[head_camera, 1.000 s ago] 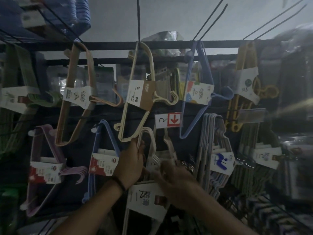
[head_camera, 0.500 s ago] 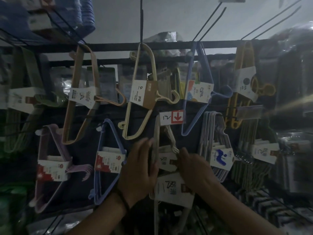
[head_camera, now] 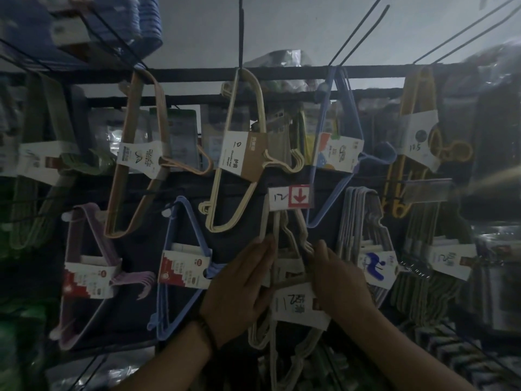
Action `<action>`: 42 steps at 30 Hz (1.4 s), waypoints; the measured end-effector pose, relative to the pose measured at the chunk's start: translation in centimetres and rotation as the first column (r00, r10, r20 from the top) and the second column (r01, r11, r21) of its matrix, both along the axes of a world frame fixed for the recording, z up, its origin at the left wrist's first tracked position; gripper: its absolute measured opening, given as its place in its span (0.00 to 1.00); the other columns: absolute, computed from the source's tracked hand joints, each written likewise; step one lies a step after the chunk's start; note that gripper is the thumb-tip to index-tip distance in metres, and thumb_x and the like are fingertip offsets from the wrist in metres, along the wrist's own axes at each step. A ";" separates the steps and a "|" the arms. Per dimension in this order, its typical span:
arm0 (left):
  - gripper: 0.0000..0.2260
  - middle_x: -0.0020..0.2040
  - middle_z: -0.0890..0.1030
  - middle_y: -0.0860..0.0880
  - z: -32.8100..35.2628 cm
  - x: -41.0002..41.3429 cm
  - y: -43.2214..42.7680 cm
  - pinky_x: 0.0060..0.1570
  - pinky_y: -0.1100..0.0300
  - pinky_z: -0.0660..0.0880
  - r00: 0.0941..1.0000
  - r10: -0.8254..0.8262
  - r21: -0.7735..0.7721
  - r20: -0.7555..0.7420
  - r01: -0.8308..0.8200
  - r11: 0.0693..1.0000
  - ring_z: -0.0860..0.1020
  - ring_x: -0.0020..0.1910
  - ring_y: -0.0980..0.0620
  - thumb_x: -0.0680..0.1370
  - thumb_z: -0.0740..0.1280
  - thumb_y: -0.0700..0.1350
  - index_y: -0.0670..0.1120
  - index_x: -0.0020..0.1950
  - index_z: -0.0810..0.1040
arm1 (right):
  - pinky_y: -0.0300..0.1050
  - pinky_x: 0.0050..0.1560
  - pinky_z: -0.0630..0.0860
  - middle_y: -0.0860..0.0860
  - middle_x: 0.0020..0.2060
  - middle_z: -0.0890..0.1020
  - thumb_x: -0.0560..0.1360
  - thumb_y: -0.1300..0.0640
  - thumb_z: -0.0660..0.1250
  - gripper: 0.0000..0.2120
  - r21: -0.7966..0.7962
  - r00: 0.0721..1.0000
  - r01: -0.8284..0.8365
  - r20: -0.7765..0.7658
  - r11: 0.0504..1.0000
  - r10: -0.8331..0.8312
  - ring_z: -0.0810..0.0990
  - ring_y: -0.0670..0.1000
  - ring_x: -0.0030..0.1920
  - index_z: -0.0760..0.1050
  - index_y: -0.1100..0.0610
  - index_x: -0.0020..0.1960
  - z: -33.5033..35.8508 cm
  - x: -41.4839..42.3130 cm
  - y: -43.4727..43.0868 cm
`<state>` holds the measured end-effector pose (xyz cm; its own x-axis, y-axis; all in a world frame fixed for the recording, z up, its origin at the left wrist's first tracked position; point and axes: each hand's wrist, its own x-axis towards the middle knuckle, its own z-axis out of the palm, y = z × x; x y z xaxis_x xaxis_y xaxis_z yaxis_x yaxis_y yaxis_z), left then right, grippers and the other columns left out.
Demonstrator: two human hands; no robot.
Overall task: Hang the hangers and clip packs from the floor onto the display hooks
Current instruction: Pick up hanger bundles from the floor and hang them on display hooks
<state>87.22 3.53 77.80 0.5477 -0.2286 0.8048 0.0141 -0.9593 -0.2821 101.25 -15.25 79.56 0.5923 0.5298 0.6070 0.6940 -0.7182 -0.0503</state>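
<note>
A pack of cream hangers (head_camera: 282, 241) with a white card label (head_camera: 298, 309) hangs low in the middle of the display, under a price tag with a red arrow (head_camera: 291, 196). My left hand (head_camera: 239, 289) lies flat against the pack's left side, fingers stretched upward. My right hand (head_camera: 338, 280) grips the pack's right side just above the label. The hook that bears the pack is hidden behind the tag.
Packs of hangers fill the dim rack: orange (head_camera: 135, 153), cream (head_camera: 242, 148), blue (head_camera: 338, 148) and yellow (head_camera: 414, 142) above; purple (head_camera: 87, 275), blue (head_camera: 183, 266), grey (head_camera: 369, 249) and green (head_camera: 439, 263) below. Bare hook wires (head_camera: 358, 32) jut out overhead.
The cream pack has gone up and settled under the red-arrow tag. My left hand went from gripping its top to lying flat beside it; my right hand rose with it.
</note>
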 end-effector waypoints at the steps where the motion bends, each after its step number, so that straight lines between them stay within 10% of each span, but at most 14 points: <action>1: 0.36 0.86 0.52 0.50 0.0 0.2 0.2 0.81 0.63 0.49 1.000 0.019 -0.003 -0.009 -0.019 1.000 0.53 0.84 0.49 0.84 0.65 0.55 0.46 0.86 0.51 | 0.54 0.43 0.83 0.51 0.62 0.79 0.80 0.50 0.67 0.35 0.015 0.998 -0.035 -0.051 0.999 0.036 0.85 0.56 0.46 0.50 0.54 0.78 0.2 0.2 0.5; 8: 0.27 0.86 0.49 0.50 1.1 1.7 1.2 0.69 0.47 0.74 0.962 0.224 -0.032 -0.154 -0.232 0.972 0.63 0.80 0.46 0.81 0.65 0.54 0.48 0.79 0.69 | 0.56 0.46 0.84 0.53 0.48 0.82 0.86 0.55 0.56 0.03 0.123 0.979 -0.137 -0.135 0.983 0.153 0.84 0.56 0.44 0.65 0.54 0.59 3.2 1.3 4.7; 16: 0.23 0.85 0.45 0.56 1.7 3.0 1.1 0.61 0.46 0.77 0.883 0.279 -0.114 -0.379 -0.343 0.932 0.64 0.75 0.47 0.78 0.64 0.55 0.54 0.72 0.75 | 0.52 0.59 0.80 0.61 0.65 0.75 0.85 0.58 0.59 0.20 0.073 0.934 -0.124 -0.328 0.990 0.141 0.80 0.59 0.60 0.62 0.62 0.75 2.6 4.3 8.1; 23: 0.12 0.62 0.79 0.57 -0.4 -1.8 -1.7 0.64 0.55 0.72 0.882 0.232 -0.234 -0.410 -0.348 0.908 0.73 0.64 0.55 0.83 0.61 0.55 0.58 0.60 0.82 | 0.61 0.53 0.80 0.60 0.61 0.72 0.78 0.44 0.68 0.26 0.298 0.975 -0.074 -0.177 0.952 0.132 0.76 0.62 0.57 0.65 0.58 0.68 -0.3 3.2 7.4; 28: 0.16 0.56 0.81 0.57 -7.6 -11.8 -4.9 0.57 0.57 0.75 0.725 0.218 -0.423 -0.653 -0.588 0.689 0.78 0.56 0.55 0.80 0.57 0.62 0.57 0.59 0.79 | 0.65 0.62 0.68 0.68 0.66 0.68 0.72 0.46 0.66 0.38 0.485 0.972 -0.156 -0.078 0.860 0.220 0.70 0.70 0.62 0.59 0.60 0.77 -5.5 -2.3 6.1; 32: 0.17 0.63 0.80 0.57 -14.8 -22.0 -7.5 0.61 0.54 0.76 0.552 0.021 -0.482 -0.833 -0.744 0.463 0.79 0.60 0.52 0.83 0.58 0.65 0.60 0.66 0.78 | 0.62 0.57 0.74 0.65 0.61 0.74 0.76 0.50 0.67 0.19 0.438 0.924 -0.265 -0.140 0.859 0.357 0.71 0.66 0.60 0.69 0.57 0.63 -9.3 -7.7 5.5; 36: 0.17 0.70 0.77 0.59 -21.2 -34.4 -12.2 0.66 0.51 0.75 0.467 -0.110 -0.480 -0.877 -0.851 0.214 0.78 0.65 0.52 0.83 0.61 0.65 0.64 0.70 0.74 | 0.55 0.44 0.79 0.55 0.43 0.81 0.77 0.58 0.67 0.02 0.193 0.671 -0.659 -0.287 0.727 0.684 0.80 0.61 0.44 0.75 0.53 0.47 -15.0 -17.6 5.6; 42: 0.17 0.66 0.81 0.51 -27.8 -53.0 -20.5 0.64 0.53 0.74 0.505 -0.056 -0.500 -0.861 -0.862 -0.085 0.79 0.64 0.49 0.86 0.61 0.58 0.53 0.69 0.79 | 0.54 0.44 0.79 0.55 0.37 0.80 0.83 0.54 0.64 0.10 -0.202 0.332 -0.939 -0.747 0.279 0.577 0.80 0.55 0.39 0.77 0.57 0.46 -25.4 -38.6 5.6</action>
